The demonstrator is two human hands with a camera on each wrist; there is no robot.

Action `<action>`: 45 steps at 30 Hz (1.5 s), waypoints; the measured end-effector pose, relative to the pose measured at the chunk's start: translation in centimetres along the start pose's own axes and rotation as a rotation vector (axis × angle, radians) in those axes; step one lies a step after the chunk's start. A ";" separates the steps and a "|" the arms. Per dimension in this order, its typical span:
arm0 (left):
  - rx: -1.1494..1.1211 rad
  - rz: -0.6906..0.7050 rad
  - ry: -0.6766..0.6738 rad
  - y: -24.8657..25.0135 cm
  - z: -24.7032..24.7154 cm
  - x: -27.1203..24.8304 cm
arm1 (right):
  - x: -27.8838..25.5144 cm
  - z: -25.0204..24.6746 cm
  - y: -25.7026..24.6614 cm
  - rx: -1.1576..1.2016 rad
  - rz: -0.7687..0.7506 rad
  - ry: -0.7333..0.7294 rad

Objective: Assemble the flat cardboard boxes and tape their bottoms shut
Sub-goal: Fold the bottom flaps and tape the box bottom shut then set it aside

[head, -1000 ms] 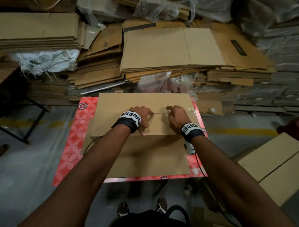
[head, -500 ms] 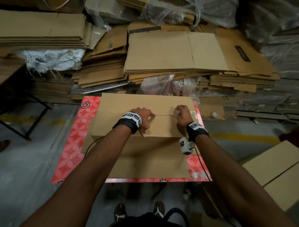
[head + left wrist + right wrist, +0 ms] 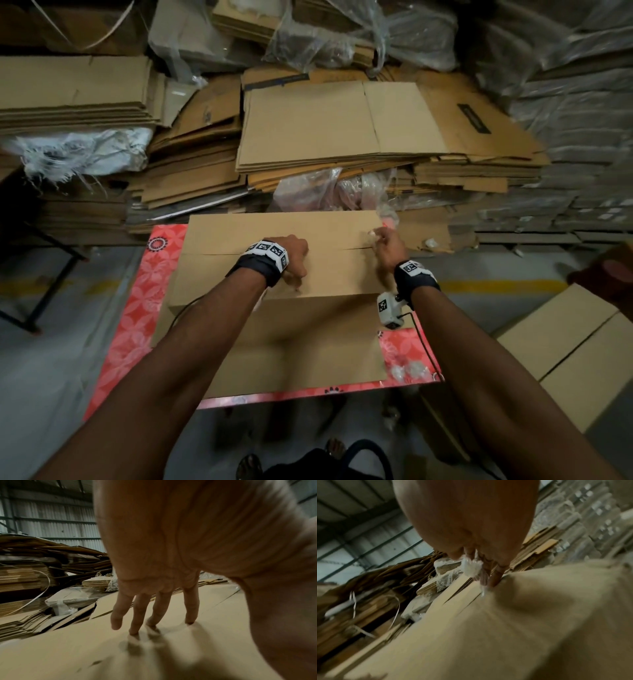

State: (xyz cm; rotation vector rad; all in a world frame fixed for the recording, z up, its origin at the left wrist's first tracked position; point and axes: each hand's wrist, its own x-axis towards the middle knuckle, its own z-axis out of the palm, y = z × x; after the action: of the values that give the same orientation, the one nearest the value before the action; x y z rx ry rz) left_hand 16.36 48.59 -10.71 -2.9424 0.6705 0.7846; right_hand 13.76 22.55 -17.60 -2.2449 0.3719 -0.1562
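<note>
**Brown cardboard box held flat on the red table**

Corrugated brown cardboard forms the box, which is stood on the red floral-patterned table with its two bottom flaps folded shut and meeting along a thin seam. The left hand is laid near the middle of the seam; in the left wrist view its fingers are seen straight and slightly spread, the tips pressed on the flap. The right hand is placed at the seam's right end, close to the box's right edge, where a crumpled piece of clear tape is pinched between its fingertips just above the cardboard. The far edge of the box lies just beside stacks of flat cardboard and clear plastic wrapping, so little room is left there. Bare grey floor is open to the left of the table. Assembled boxes are stood near the table's right side.
</note>
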 end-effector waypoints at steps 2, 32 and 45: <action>0.086 0.059 0.060 1.7 -0.3 0.4 | 0.1 0.3 0.4 -0.075 0.010 0.025; 0.184 0.134 0.029 7.2 0.9 5.3 | 2.3 -0.3 3.8 -0.204 -0.136 -0.052; -0.156 0.074 0.019 2.3 0.7 5.0 | -0.7 5.3 4.4 0.362 0.072 -0.102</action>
State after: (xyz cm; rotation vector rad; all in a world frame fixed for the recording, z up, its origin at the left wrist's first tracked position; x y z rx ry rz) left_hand 18.97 44.56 -13.54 -3.0836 0.7563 0.8539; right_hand 13.35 23.91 -24.37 -1.8720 0.3395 -0.0646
